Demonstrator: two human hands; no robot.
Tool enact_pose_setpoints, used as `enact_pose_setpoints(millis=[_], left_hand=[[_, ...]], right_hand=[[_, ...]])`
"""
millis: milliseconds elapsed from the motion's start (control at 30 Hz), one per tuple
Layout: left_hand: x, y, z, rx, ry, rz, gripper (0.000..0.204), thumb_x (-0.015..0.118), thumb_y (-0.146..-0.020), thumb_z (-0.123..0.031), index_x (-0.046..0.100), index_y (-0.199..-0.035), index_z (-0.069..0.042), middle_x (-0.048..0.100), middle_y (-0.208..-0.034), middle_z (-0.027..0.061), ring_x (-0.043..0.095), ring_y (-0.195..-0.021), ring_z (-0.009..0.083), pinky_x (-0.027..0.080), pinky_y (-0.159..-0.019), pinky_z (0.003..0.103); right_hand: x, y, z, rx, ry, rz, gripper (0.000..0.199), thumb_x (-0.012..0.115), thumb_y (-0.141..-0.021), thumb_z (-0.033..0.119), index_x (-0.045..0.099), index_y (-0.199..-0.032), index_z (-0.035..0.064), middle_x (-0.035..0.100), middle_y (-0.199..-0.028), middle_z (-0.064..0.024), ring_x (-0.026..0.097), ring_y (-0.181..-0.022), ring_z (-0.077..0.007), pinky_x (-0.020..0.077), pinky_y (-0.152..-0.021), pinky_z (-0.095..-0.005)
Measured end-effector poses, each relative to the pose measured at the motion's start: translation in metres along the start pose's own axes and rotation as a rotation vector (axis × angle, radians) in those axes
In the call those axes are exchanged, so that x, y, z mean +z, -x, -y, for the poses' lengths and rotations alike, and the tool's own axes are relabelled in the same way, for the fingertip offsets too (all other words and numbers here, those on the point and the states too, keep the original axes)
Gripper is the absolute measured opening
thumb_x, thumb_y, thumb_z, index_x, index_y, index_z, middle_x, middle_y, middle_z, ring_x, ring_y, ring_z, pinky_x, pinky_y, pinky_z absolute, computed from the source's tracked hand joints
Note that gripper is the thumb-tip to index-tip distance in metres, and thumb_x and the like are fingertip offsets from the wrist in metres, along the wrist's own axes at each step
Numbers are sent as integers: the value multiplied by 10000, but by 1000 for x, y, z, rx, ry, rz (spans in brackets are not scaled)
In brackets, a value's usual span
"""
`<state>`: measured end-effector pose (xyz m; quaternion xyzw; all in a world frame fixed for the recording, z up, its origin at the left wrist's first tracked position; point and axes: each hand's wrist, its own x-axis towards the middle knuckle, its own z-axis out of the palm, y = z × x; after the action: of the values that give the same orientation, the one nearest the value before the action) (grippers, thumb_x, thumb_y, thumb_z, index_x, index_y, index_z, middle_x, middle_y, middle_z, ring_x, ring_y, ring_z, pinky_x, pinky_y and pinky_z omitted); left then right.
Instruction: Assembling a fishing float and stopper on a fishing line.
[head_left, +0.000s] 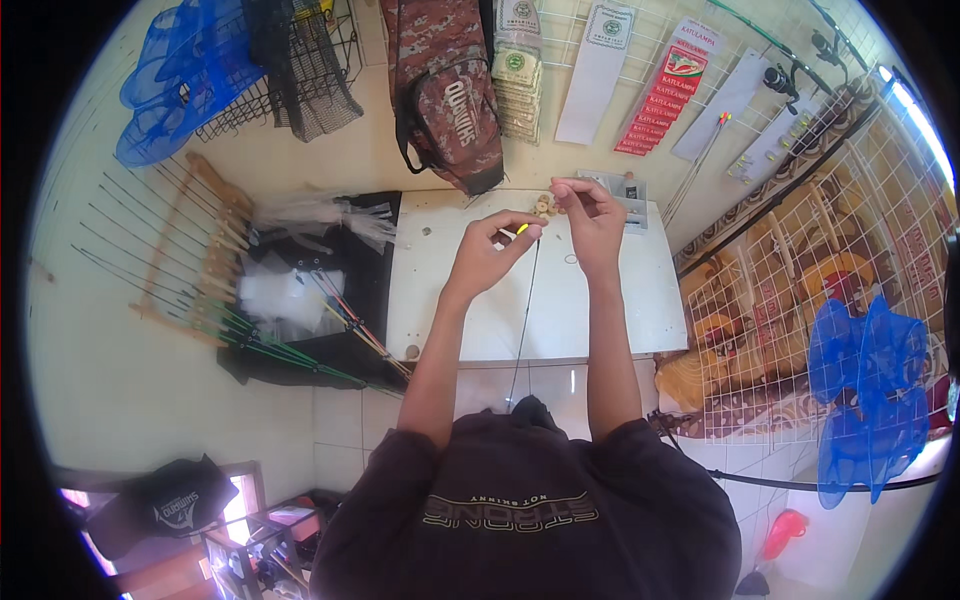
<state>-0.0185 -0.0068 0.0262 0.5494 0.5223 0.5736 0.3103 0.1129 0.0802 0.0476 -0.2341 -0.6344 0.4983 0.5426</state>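
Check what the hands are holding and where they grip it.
Left hand pinches the thin dark fishing rod at its yellow-marked tip. Right hand fingertips pinch a small tan piece just above it; what it is cannot be told.

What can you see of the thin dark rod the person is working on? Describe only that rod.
The thin dark rod is a slender, straight, blackish shaft, seemingly a fishing rod blank. It runs from the person's lap up over the white table. Its top carries a small yellow tip, pinched by the left hand. The right hand is raised beside it; whether it touches the rod is unclear.
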Motion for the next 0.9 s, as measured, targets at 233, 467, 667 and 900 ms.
enact_pose_setpoints(millis=[233, 467, 667, 900], left_hand=[[0, -4, 7, 57, 187, -36, 236, 628, -876, -132, 573, -1079, -25, 671, -936, 64, 610, -841, 100, 452, -721, 234], [-2, -3, 5, 82, 182, -35, 142, 615, -878, -75, 573, -999, -15, 671, -959, 79, 620, -907, 113, 455, -755, 242], [-3, -2, 5, 96, 130, -6, 182, 615, -879, -89, 579, -1040, -13, 681, -944, 81, 615, -877, 98, 450, -767, 237], [1, -4, 0, -36, 217, 38, 262, 647, -861, -110, 608, -1096, 0, 679, -902, 67, 596, -837, 86, 454, -773, 237]], right_hand=[[-3, 0, 0, 10, -31, 19, 142, 647, -861, 74, 654, -965, -23, 656, -945, -71, 598, -840, -99, 475, -767, -239], [-5, -2, -2, -86, -34, -31, 146, 661, -855, 105, 678, -952, -3, 619, -800, -9, 549, -700, -69, 437, -656, -214], [-2, -1, 0, -75, -22, -9, 103, 636, -848, 10, 651, -947, -17, 647, -949, -81, 612, -894, -115, 477, -796, -241], [4, 0, -2, -69, -52, 3, 101, 632, -849, 3, 639, -946, -23, 645, -969, -93, 617, -904, -131, 483, -800, -248]])
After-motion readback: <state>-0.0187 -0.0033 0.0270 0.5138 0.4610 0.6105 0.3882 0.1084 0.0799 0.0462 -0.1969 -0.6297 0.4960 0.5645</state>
